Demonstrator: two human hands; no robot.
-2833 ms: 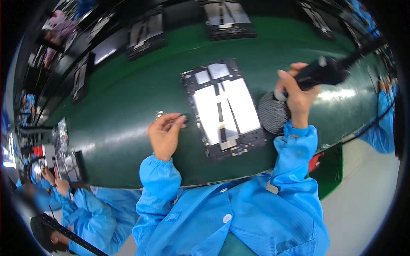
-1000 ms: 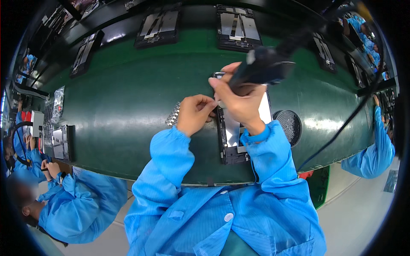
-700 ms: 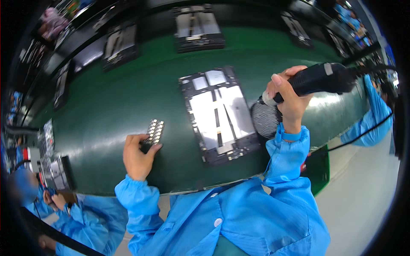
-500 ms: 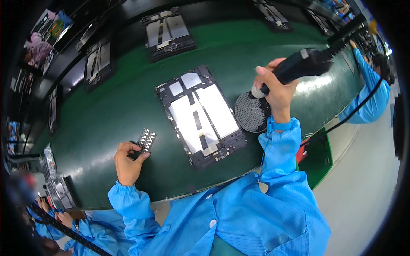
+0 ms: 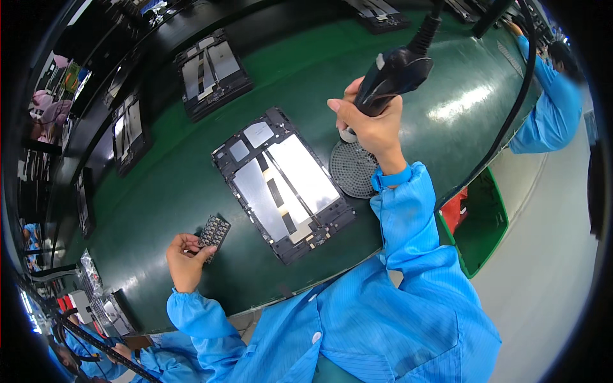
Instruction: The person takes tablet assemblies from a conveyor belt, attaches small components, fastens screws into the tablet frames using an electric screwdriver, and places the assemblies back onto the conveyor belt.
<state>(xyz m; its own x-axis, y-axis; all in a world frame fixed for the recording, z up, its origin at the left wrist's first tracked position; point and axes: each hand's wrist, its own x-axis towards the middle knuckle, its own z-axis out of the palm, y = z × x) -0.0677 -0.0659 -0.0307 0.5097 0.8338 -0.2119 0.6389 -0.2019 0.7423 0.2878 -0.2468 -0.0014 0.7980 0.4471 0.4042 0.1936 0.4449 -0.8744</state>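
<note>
In my right hand (image 5: 375,127) is a black corded tool (image 5: 393,76), which looks like an electric screwdriver. Its pale nose points down at the far edge of a round grey plate (image 5: 352,171) covered in small holes; the tip itself is hard to see. My left hand (image 5: 185,260) pinches a small dark panel (image 5: 214,232) with rows of light pieces, low over the bench. Between my hands lies an opened tablet-like device (image 5: 258,198), with silver battery blocks and a black frame. Neither hand touches it.
Similar opened devices (image 5: 214,76) stand along the back and left of the green bench (image 5: 159,210). A green bin (image 5: 488,223) with something red sits below the right edge. A black cable (image 5: 511,121) curves at right. A co-worker in blue (image 5: 546,124) is at far right.
The whole view has shifted a little. My right hand has come closer to the device, and the tool stands more upright. My left hand still holds the panel, now at a different tilt.
</note>
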